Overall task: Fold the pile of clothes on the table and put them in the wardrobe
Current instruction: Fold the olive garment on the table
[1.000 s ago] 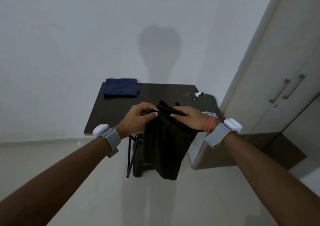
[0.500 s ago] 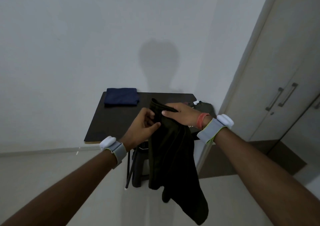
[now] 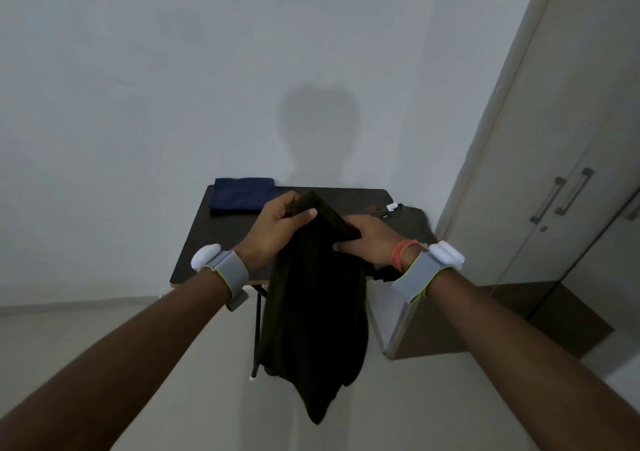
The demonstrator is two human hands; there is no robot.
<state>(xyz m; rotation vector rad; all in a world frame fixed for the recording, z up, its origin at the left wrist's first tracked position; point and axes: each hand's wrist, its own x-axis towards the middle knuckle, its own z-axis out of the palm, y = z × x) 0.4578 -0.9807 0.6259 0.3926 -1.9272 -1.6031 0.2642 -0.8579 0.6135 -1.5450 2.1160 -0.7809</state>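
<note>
Head view: dark garment (image 3: pixel 313 298) held in the air just in front of the table (image 3: pixel 221 239); long axis near vertical, the free end hanging well below the table edge. Left hand (image 3: pixel 277 229) closed on the top edge, thumb over the cloth; right hand (image 3: pixel 367 239) pinching the same edge just beside it, lower and to the right; both equally near. Folded navy piece (image 3: pixel 242 194) at the far left corner; grey shirt (image 3: pixel 408 218) unfolded at the right edge, closed wardrobe (image 3: pixel 554 173) beyond. Likely next: lay the garment flat on the table.

Dim light leaves a head-shaped shadow (image 3: pixel 320 132) on the bare white wall (image 3: pixel 138 104) behind a small dark table (image 3: pixel 214 243), with pale floor (image 3: pixel 104 329) below and handled cupboard doors (image 3: pixel 568 180) right
</note>
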